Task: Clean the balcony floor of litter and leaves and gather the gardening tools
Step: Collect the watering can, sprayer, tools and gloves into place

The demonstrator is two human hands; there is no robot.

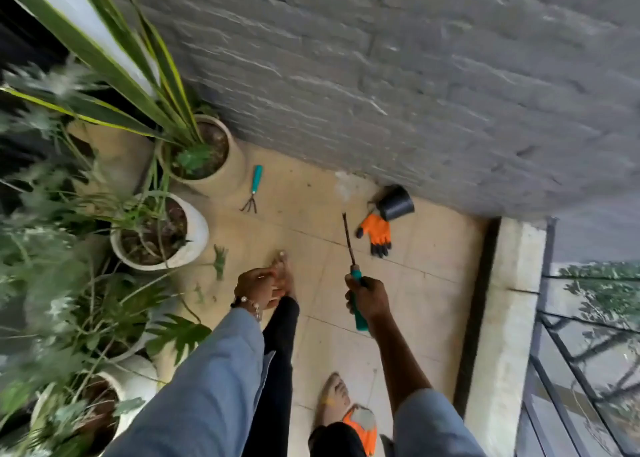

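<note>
1. A tiled balcony floor [415, 300] is lying below a grey stone wall [415, 75].
2. Potted plants [166, 228] are standing along the left, soil filling their pots.
3. A black pot [395, 203] is lying tipped beside an orange glove [376, 233].
4. The right hand [369, 299] is gripping a teal-handled tool [356, 294].
5. The left hand [256, 288] is hanging with fingers curled; its hold is unclear.
6. A teal hand rake [254, 188] is lying near the pots.

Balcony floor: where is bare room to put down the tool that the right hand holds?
Bare tiles lie between the small rake and the orange glove, and between the right hand and the raised curb. It is crowded along the pots and beside the black pot.
</note>
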